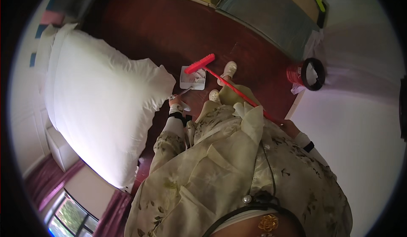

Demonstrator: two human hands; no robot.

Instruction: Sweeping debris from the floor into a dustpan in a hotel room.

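My left hand point(175, 101) is closed around the handle of a white dustpan point(183, 81), beside the bed's edge. Whitish crumpled scraps point(199, 74) lie in the pan, which has a row of teeth across it. In my right hand point(290, 128), at the right of my body, is the red handle of a broom point(235, 90). The handle runs past my clothes to a red bristled head point(200, 63), which lies over the dustpan's far edge. Whether the bristles touch the pan is hard to tell.
A bed with a white cover point(105, 100) fills the left side. On the right, a red bin point(295, 73) with a dark rim and a white liner stands by the white wall point(346, 135). Dark red floor point(152, 24) stretches ahead to cabinets or panels point(264, 17).
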